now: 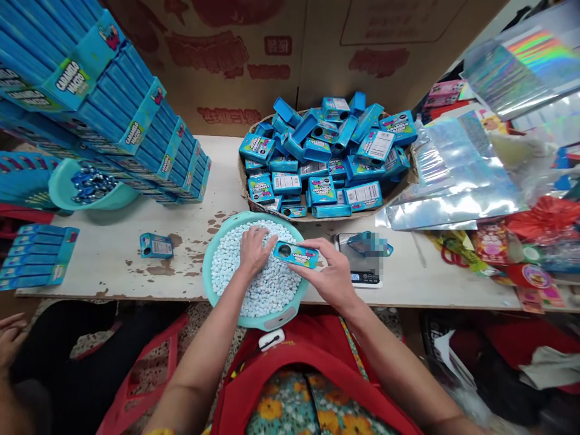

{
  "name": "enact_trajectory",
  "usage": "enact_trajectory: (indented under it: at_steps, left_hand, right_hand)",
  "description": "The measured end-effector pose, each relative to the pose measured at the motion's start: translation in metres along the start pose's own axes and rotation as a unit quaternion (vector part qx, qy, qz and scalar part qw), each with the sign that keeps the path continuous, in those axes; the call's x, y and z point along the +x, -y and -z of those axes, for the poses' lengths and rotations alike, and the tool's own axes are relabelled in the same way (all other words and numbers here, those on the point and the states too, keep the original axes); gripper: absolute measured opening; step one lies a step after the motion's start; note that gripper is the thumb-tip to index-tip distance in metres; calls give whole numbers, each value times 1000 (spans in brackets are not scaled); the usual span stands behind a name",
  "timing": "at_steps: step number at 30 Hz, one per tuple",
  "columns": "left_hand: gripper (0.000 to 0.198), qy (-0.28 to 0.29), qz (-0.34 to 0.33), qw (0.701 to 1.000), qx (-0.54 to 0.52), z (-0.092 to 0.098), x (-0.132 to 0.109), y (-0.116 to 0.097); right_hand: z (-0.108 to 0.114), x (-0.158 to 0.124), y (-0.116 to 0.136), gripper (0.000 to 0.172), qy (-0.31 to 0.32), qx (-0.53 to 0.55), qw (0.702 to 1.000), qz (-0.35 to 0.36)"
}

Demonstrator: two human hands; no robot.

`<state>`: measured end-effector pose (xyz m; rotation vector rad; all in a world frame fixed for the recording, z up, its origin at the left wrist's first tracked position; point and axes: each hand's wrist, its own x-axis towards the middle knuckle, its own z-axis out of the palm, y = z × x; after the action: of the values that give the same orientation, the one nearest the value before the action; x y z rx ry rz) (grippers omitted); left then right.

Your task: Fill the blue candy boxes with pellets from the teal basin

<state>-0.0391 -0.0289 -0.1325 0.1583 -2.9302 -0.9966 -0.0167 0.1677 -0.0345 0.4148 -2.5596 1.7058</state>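
Note:
A teal bowl (209, 273) full of small pale blue-white candies (267, 290) sits at the table's near edge. My left hand (254, 249) rests knuckles-up in the candies, fingers curled into the heap; what they grip is hidden. My right hand (330, 275) pinches a small blue candy box (296, 254) over the bowl, its round opening turned toward my left hand. Behind the bowl a shallow basket (403, 181) is piled with several of the same blue boxes (321, 157).
A small digital scale (360, 266) stands right of the bowl. One loose blue box (156, 245) lies left of it. Stacked blue cartons (113, 115), a teal bowl of dark blue pieces (90, 184), holographic bags (453, 181) at the right. Another person's hand (11, 338) shows at bottom left.

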Motion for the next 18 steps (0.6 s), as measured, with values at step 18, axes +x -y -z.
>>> enact_trajectory:
  at_steps: [18]
  left_hand:
    - [21,-134,223,712,-652,72,-21,-52]
  right_hand:
    - [-37,3,9,28,74,-74,994,40]
